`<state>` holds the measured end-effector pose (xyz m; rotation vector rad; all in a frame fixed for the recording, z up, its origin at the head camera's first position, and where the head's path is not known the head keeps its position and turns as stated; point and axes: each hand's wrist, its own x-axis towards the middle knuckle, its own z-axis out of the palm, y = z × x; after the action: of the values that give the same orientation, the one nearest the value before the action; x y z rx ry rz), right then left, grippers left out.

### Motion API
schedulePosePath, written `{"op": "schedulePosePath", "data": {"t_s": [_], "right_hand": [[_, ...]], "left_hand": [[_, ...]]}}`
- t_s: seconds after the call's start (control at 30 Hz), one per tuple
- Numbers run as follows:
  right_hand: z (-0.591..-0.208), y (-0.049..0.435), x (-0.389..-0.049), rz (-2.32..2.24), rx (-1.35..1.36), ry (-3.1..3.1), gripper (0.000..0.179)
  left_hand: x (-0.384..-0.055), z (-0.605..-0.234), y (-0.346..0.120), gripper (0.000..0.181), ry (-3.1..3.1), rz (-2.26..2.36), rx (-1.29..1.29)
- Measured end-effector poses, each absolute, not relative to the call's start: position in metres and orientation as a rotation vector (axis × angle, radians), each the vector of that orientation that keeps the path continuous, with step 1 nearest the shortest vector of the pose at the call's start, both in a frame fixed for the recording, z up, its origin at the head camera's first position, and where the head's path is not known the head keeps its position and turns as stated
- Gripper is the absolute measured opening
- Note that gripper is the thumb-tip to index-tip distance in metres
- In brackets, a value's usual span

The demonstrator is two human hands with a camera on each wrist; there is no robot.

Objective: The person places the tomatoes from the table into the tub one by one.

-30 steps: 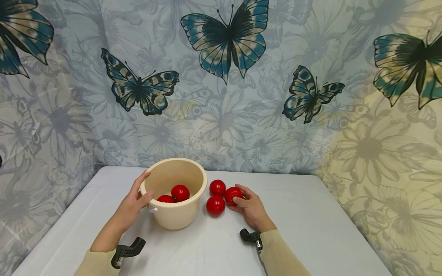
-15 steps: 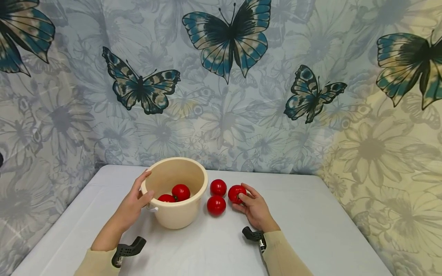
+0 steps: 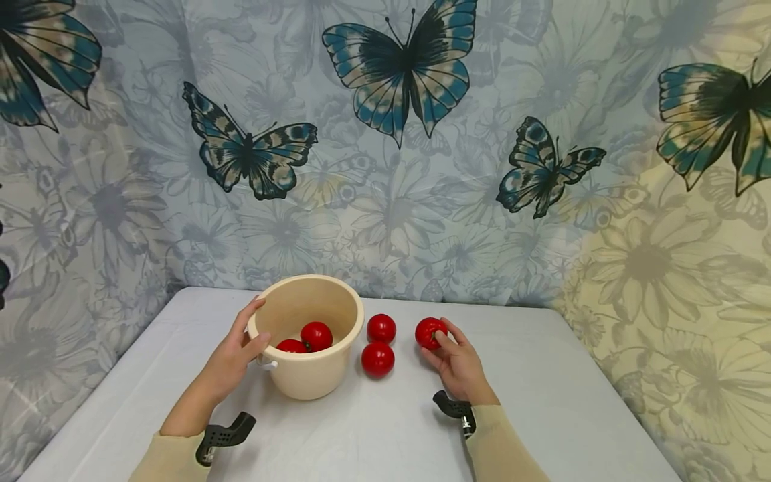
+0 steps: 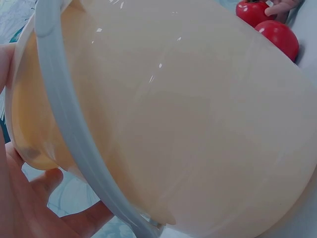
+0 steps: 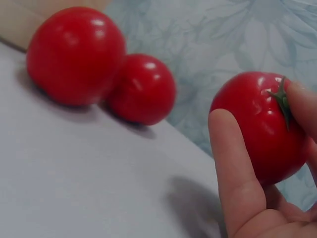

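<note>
My right hand (image 3: 453,353) pinches a red tomato (image 3: 430,333) (image 5: 262,124) between thumb and fingers, lifted just off the white table (image 3: 542,388). Two more tomatoes lie on the table beside the bowl, one nearer (image 3: 377,358) (image 5: 74,54) and one farther (image 3: 381,328) (image 5: 143,89). My left hand (image 3: 237,351) grips the left rim and side of a cream plastic bowl (image 3: 313,368) (image 4: 198,129). Two tomatoes (image 3: 316,336) rest inside the bowl.
The table is walled at the back and sides by a butterfly and flower printed cloth (image 3: 391,167). Black camera mounts sit at both wrists (image 3: 223,435) (image 3: 454,408). Bare table surface lies in front of the bowl and to the right of my right hand.
My right hand has picked up the tomato it was touching and moved it up and to the right, away from the other two. The left hand and the bowl stay still.
</note>
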<state>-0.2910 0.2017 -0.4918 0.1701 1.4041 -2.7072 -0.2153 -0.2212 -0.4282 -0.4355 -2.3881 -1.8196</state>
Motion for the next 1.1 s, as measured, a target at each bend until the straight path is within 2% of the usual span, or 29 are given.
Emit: {"op": "schedulePosePath", "data": {"t_s": [0.3, 0.8, 1.1], "right_hand": [[-0.460, 0.207, -0.286, -2.721, 0.206, 1.390, 0.065], [-0.368, 0.158, -0.230, -2.488, -0.273, 1.777, 0.056], [-0.337, 0.118, -0.228, -2.386, -0.397, 1.825, 0.052]], "left_hand": [[-0.216, -0.428, -0.220, 0.068, -2.383, -1.833, -0.439], [-0.216, -0.427, -0.220, 0.069, -2.386, -1.833, -0.437], [-0.215, -0.428, -0.221, 0.068, -2.377, -1.844, -0.429]]}}
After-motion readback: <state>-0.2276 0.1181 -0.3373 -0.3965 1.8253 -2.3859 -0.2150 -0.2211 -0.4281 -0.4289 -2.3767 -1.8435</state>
